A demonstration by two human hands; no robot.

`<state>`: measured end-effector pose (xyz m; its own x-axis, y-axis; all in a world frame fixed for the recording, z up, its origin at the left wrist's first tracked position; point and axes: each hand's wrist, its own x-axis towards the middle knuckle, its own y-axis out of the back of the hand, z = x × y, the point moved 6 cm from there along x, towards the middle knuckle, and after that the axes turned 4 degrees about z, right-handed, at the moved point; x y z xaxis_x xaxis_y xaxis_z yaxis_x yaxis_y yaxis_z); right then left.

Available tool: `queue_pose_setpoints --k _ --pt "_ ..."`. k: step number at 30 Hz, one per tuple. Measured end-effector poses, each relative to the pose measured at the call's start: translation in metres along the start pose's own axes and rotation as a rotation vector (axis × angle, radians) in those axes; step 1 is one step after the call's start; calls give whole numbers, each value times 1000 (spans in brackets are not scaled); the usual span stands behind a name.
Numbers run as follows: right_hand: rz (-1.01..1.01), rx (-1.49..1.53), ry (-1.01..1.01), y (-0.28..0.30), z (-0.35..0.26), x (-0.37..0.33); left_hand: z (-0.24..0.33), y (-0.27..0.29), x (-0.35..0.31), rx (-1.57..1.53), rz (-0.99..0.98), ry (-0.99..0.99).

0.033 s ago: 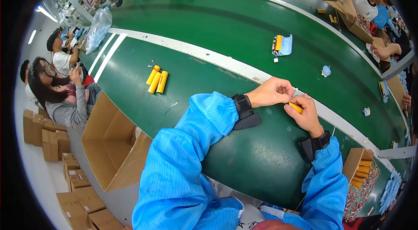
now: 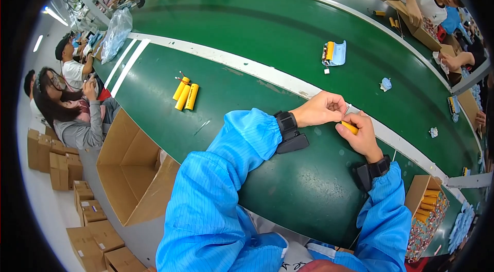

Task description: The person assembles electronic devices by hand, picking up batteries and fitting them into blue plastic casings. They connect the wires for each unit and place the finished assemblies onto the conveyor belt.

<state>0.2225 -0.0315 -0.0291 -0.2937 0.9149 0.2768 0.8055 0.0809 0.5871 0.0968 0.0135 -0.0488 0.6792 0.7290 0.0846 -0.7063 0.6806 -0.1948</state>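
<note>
In my right hand (image 2: 362, 133) is a yellow cylindrical battery (image 2: 350, 127), mostly covered by my curled fingers. My left hand (image 2: 321, 109) meets it at the battery's far left end, thumb and fingertips pinched together. Whatever sits in that pinch is too small and hidden to make out. Both hands are over the green worktop (image 2: 298, 189), close to the white strip that borders the belt. Farther left on the worktop lie several loose yellow batteries (image 2: 186, 95), with short thin wires at their upper ends.
The green belt (image 2: 247, 20) carries a yellow battery pack in a blue wrap (image 2: 334, 53), a small white cube (image 2: 327, 71) and crumpled blue bits (image 2: 385, 84). Right of me stands a carton of wired batteries (image 2: 427, 210). A large open carton (image 2: 131, 169) is at left. Co-workers sit around.
</note>
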Motion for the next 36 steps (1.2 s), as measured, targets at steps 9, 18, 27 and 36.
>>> queue_pose_setpoints --k 9,18,27,36 --pt "-4 -38 41 -13 -7 5 2 10 -10 -25 -35 4" --pt "49 -39 97 -12 -6 12 -1 21 -1 35 -30 -47" --pt "235 22 42 -25 14 29 5 39 -1 13 68 -14" --pt "231 -342 -513 -21 -8 28 67 -152 26 588 -230 -189"
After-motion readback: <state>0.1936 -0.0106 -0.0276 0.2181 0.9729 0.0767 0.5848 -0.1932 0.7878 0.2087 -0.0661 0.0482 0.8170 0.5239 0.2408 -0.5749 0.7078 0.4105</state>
